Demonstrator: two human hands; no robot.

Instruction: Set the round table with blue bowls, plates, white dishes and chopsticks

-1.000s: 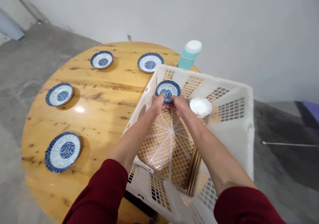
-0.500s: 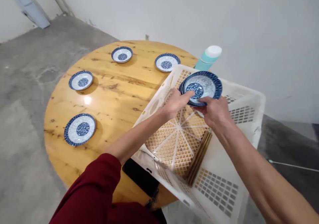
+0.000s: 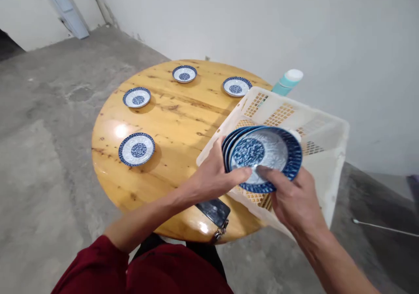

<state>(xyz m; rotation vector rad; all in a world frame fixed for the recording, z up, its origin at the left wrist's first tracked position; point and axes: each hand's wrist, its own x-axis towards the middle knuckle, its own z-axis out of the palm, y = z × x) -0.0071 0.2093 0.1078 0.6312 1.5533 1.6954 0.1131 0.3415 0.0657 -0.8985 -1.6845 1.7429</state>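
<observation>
Plate stack (image 3: pixel 271 148) has moved up from inside the basket (image 3: pixel 329 158) toward the wearer; now above basket's near side, top face tilted at wearer, stack axis slanting, lower rims showing left. Left hand (image 3: pixel 218 172) and right hand (image 3: pixel 296 200) half-curled, gripping its edges, thumbs on top plate.

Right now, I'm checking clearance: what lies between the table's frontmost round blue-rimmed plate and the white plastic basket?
Just bare wooden tabletop between plate and basket, in head view.

Brown sticks (image 3: pixel 266 202) mostly hidden behind the stacked dishes (image 3: pixel 263 152)
</observation>
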